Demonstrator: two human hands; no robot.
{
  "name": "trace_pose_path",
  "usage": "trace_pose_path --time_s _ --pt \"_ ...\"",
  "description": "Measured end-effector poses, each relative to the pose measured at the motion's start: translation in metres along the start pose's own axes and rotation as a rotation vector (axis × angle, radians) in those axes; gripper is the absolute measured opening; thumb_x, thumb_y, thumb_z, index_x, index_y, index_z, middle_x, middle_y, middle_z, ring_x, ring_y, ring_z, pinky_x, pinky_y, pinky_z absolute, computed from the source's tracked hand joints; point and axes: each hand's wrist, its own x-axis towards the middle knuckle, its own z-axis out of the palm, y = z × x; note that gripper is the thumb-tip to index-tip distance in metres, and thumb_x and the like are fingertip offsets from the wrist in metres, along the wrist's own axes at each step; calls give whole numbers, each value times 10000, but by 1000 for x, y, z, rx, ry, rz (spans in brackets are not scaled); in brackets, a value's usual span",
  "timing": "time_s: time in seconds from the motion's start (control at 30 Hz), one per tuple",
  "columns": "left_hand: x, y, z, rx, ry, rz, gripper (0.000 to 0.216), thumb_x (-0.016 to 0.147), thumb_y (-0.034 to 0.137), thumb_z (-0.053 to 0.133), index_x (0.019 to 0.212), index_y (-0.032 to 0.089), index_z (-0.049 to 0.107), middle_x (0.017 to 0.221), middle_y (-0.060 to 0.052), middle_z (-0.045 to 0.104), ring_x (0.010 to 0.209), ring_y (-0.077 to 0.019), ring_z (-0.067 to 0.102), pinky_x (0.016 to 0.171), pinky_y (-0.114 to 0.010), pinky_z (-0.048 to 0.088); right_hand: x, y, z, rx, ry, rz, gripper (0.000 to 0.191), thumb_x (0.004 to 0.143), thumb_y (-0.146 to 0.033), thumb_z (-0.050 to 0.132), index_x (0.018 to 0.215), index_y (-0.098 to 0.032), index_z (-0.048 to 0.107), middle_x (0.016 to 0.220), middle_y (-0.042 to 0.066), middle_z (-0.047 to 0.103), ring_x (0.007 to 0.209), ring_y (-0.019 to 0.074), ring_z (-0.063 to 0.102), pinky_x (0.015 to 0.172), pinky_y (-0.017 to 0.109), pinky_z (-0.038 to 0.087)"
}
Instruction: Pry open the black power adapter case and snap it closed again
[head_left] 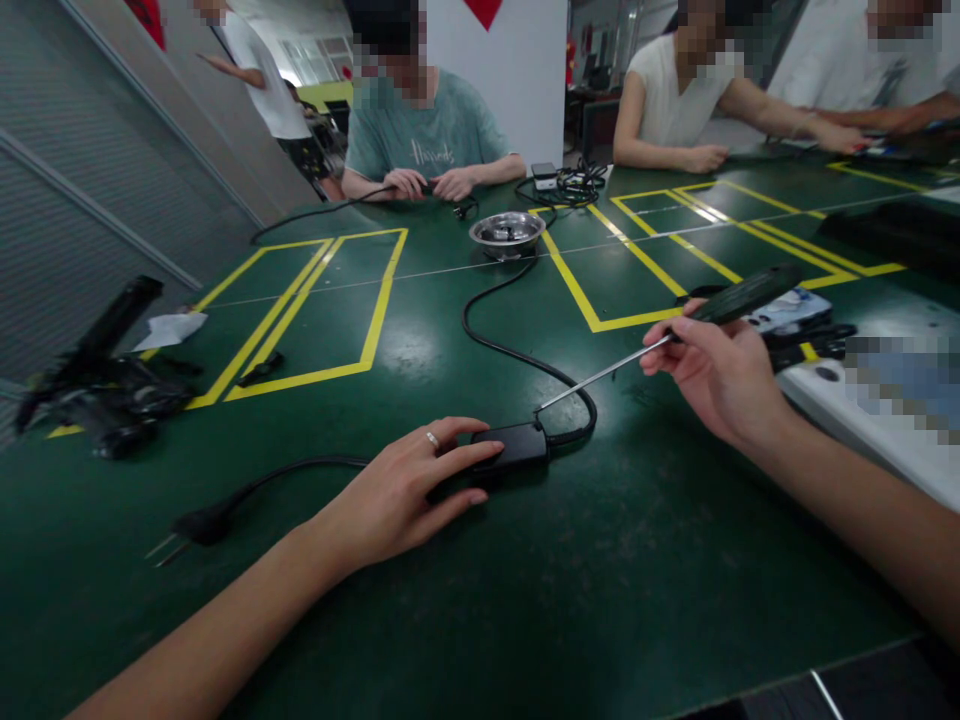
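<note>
My left hand [409,490] rests on a small black power adapter [514,446] on the green table [525,600], fingers pressed on its top and side. A black cable [517,350] loops from the adapter toward the far side, and another lead runs left to a plug [199,525]. My right hand [712,370] grips a long screwdriver [675,335] by its black handle. The thin metal shaft slants down and its tip sits at the adapter's far right corner.
A metal bowl [507,231] stands mid-table. Black devices [105,385] and white paper [169,328] lie at the left, a white unit [862,405] and black parts at the right. Yellow tape [375,300] marks boxes. Other people sit across the table, hands on cables.
</note>
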Motion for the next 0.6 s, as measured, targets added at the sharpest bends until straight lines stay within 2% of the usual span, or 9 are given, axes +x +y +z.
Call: trace_pose_path --time_s 0.33,0.6 --pt "1 1 -2 -16 -3 1 458 935 298 526 1384 272 445 1412 -116 442 1232 -261 521 1003 -462 493 -3 -2 0 7 -73 -16 91 815 -164 596 852 -225 540 777 -1 674 610 143 656 594 296 552" --pt "0 -1 1 -22 7 -10 465 934 305 528 1390 286 437 1416 -105 432 1238 -253 510 1010 -446 487 -3 -4 0 -21 -52 -39 97 804 -177 594 826 -236 520 740 -12 655 580 141 633 549 294 528"
